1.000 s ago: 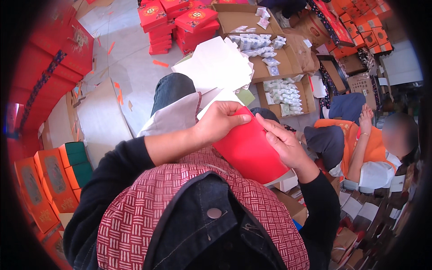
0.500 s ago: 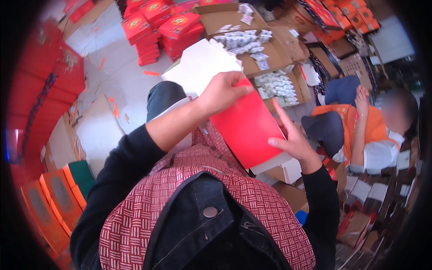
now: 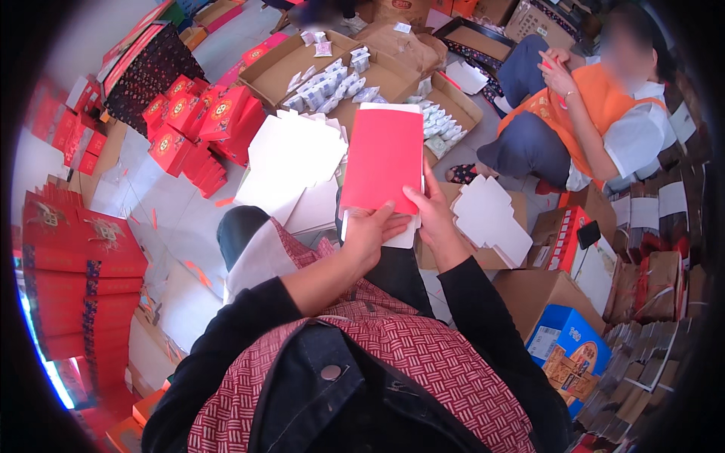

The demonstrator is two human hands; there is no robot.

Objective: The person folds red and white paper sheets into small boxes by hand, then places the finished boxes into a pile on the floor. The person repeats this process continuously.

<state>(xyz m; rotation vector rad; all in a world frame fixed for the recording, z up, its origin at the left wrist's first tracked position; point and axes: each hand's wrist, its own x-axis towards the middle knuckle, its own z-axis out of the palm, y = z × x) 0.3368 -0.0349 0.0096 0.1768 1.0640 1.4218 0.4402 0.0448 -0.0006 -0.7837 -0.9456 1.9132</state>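
Red card (image 3: 384, 162) held before the person, white card (image 3: 402, 237) showing beneath at both ends: left hand (image 3: 370, 235) grasping near its lower edge, right hand (image 3: 433, 211) gripping its lower right side, thumb on top.

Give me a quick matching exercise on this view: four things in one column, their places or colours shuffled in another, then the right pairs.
Things
1. red card
2. small wrapped packets
3. blue box
4. co-worker's vest

Places or colours
A. lower right of the picture
B. orange
C. held near its lower end by the left hand and right hand
D. in shallow brown cardboard trays

Pairs: 1-C, 2-D, 3-A, 4-B
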